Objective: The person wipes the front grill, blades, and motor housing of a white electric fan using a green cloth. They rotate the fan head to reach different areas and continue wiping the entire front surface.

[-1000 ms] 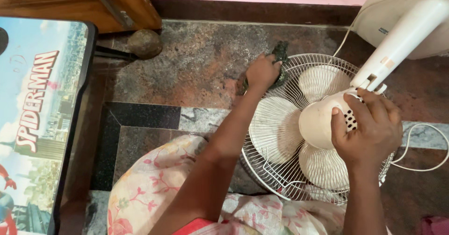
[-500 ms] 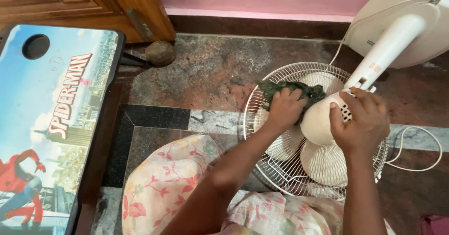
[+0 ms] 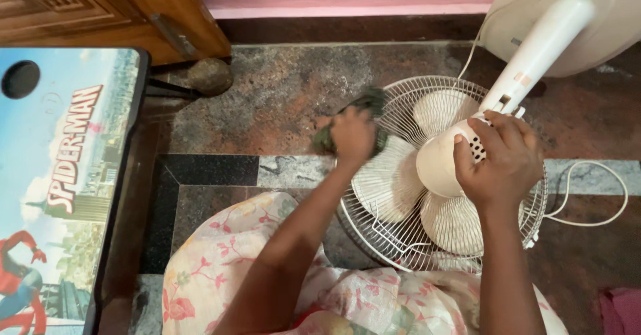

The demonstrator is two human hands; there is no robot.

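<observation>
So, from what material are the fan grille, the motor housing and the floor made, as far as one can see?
The grille looks like thin metal wire with a white coat: fine, evenly spaced spokes and rings. The motor housing under the right hand seems moulded plastic, cream and smooth, with punched vent holes. The floor appears to be polished stone, perhaps granite: speckled grain in brown and black slabs.

Both forearms are bare, with no sleeves, rings or bangles showing on the hands. A pale cream garment (image 3: pixel 220 268) printed with pink flowers and green leaves covers the lap. A strip of red cloth shows within its folds.
</observation>
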